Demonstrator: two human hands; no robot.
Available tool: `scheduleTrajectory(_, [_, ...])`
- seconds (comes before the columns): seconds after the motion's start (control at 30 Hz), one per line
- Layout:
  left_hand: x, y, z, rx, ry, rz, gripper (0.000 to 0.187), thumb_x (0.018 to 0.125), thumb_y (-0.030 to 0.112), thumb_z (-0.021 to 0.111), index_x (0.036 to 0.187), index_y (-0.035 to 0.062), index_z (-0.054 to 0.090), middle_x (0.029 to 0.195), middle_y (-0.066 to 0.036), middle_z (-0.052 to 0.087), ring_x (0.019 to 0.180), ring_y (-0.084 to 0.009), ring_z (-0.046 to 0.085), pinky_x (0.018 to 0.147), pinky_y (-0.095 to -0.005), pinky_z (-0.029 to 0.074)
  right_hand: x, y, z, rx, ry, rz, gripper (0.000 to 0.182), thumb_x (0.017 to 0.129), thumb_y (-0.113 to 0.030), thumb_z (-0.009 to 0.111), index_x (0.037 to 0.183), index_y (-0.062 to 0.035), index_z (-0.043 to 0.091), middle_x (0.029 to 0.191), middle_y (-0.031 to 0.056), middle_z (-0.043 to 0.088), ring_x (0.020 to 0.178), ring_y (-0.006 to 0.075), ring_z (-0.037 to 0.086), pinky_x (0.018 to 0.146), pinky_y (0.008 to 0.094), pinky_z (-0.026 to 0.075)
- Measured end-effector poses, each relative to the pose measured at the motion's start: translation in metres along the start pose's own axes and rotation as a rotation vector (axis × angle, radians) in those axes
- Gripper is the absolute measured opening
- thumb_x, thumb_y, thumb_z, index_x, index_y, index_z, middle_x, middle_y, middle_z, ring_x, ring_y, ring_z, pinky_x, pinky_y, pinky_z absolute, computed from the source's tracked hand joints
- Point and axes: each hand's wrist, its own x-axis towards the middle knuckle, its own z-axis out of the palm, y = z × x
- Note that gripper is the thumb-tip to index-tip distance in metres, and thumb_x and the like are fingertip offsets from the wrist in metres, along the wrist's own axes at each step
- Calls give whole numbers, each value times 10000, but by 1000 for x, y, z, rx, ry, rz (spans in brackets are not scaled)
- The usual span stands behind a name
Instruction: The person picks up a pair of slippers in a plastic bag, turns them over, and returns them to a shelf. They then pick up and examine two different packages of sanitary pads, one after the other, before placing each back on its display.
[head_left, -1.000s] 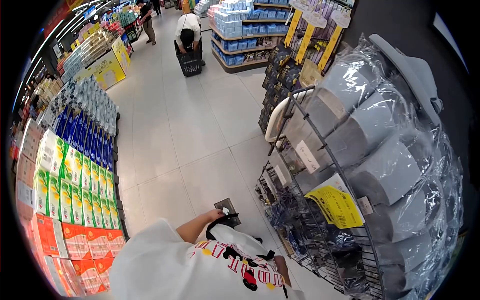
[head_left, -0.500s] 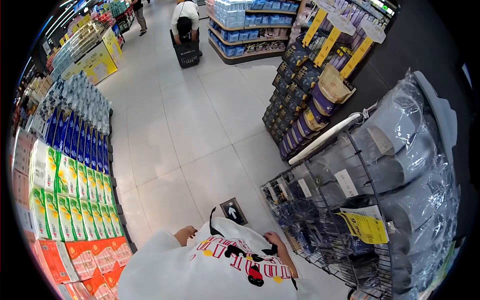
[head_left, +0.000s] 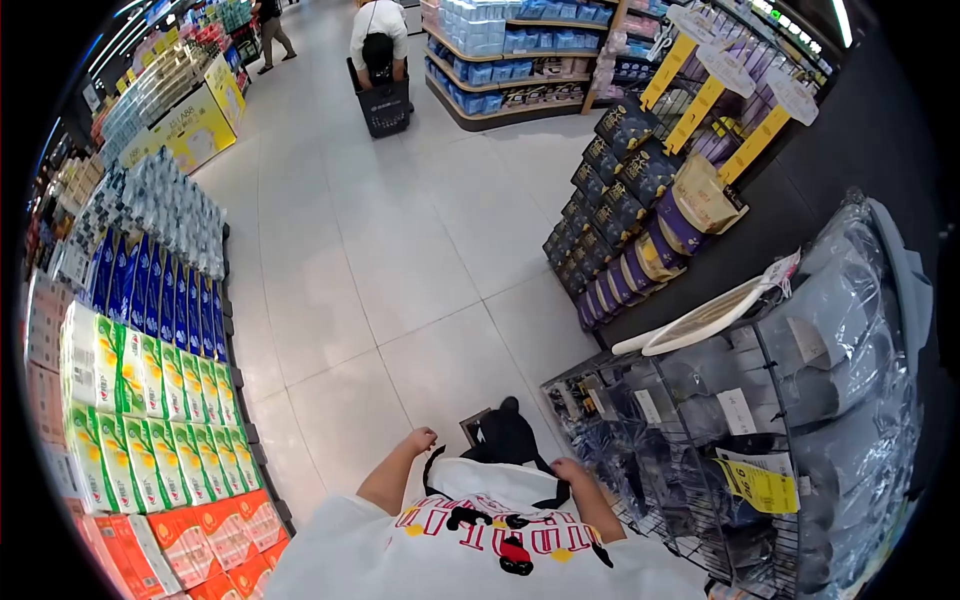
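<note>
My left hand [head_left: 421,440] is in front of my body with its fingers curled in and nothing visible in them. A thin black strap [head_left: 432,468] hangs close beside it. My right hand [head_left: 567,470] is also curled, near the shelf rack, and a second black strap [head_left: 553,492] lies right next to its fingers. Between the hands is the front of my white shirt [head_left: 480,490], with red lettering and a black cartoon print. Beyond the shirt hem, my dark leg and shoe [head_left: 507,432] partly cover a floor sign [head_left: 472,428].
Stacked tissue packs [head_left: 165,385] line the left side. At right stands a wire rack [head_left: 700,440] of grey plastic-wrapped goods with a yellow price tag [head_left: 765,487]. Dark and purple packages [head_left: 625,220] sit beyond it. Ahead, a person [head_left: 380,35] bends over a black basket [head_left: 386,108].
My left hand has swung forward and up. My dark leg and shoe have come into view over the floor sign. The view has shifted, moving the rack lower and rightward.
</note>
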Motion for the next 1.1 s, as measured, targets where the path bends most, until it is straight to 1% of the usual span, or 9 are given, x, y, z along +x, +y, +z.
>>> scheduleTrajectory(0.07, [-19, 1, -3, 226, 19, -18, 353, 813, 292, 556, 1004, 4, 626, 890, -163, 658, 798, -240, 648, 727, -357, 521, 15, -7, 0, -48, 25, -26, 355, 801, -324, 569, 985, -36, 664, 890, 138, 674, 789, 259, 645, 733, 370, 498])
scheduleTrajectory(0.17, [-34, -31, -1, 209, 71, -38, 356, 782, 297, 563, 946, -3, 658, 820, -143, 671, 708, -240, 644, 662, -348, 515, 41, -15, 5, -17, -2, -13, 287, 763, -269, 549, 927, -79, 690, 910, 143, 671, 826, 277, 642, 767, 380, 491])
scheduleTrajectory(0.3, [-45, -57, -38, 417, -99, -162, 368, 797, 316, 560, 939, -9, 658, 832, -150, 670, 705, -237, 645, 631, -362, 522, 94, -21, 8, -65, -34, -115, 340, 791, -288, 518, 953, -33, 675, 865, 171, 666, 773, 286, 640, 709, 394, 491])
scheduleTrajectory(0.43, [-49, -28, -91, 361, -91, -346, 381, 812, 306, 557, 980, -29, 632, 869, -164, 667, 685, -259, 651, 606, -351, 537, 134, -53, -17, 134, -132, 5, 311, 758, -271, 549, 915, -41, 687, 827, 155, 670, 734, 267, 643, 714, 380, 492])
scheduleTrajectory(0.53, [-33, 17, -135, 281, 0, -432, 384, 813, 272, 558, 1029, -43, 600, 868, -177, 662, 686, -259, 654, 596, -344, 542, 170, -72, -36, -46, 26, -105, 291, 749, -271, 563, 877, -42, 689, 770, 134, 671, 674, 244, 636, 666, 369, 494])
scheduleTrajectory(0.67, [27, 52, -170, 254, 68, -194, 355, 807, 255, 558, 1006, -35, 607, 826, -140, 661, 653, -210, 628, 598, -336, 518, 213, -99, -45, 112, 95, -88, 268, 744, -270, 571, 833, -44, 685, 737, 117, 667, 650, 233, 630, 640, 361, 492])
scheduleTrajectory(0.8, [71, 167, -174, 280, 50, -24, 336, 826, 268, 559, 1024, 1, 607, 833, -115, 656, 709, -182, 613, 652, -312, 501, 235, -126, -57, 257, 69, -89, 239, 763, -249, 575, 814, -36, 672, 730, 104, 660, 649, 225, 622, 645, 362, 487])
scheduleTrajectory(0.93, [115, 254, -161, 385, 18, 122, 352, 832, 291, 570, 1071, 35, 592, 906, -126, 652, 801, -213, 613, 727, -337, 491, 237, -137, -76, 260, 97, -100, 229, 771, -250, 587, 803, -39, 668, 729, 103, 654, 659, 220, 619, 643, 359, 485])
scheduleTrajectory(1.1, [146, 283, -148, 401, -17, 212, 352, 831, 299, 562, 1078, 50, 593, 944, -155, 648, 865, -266, 615, 772, -368, 483, 235, -115, -79, 244, 77, -71, 228, 750, -245, 577, 786, -40, 668, 694, 99, 646, 618, 215, 610, 620, 360, 484])
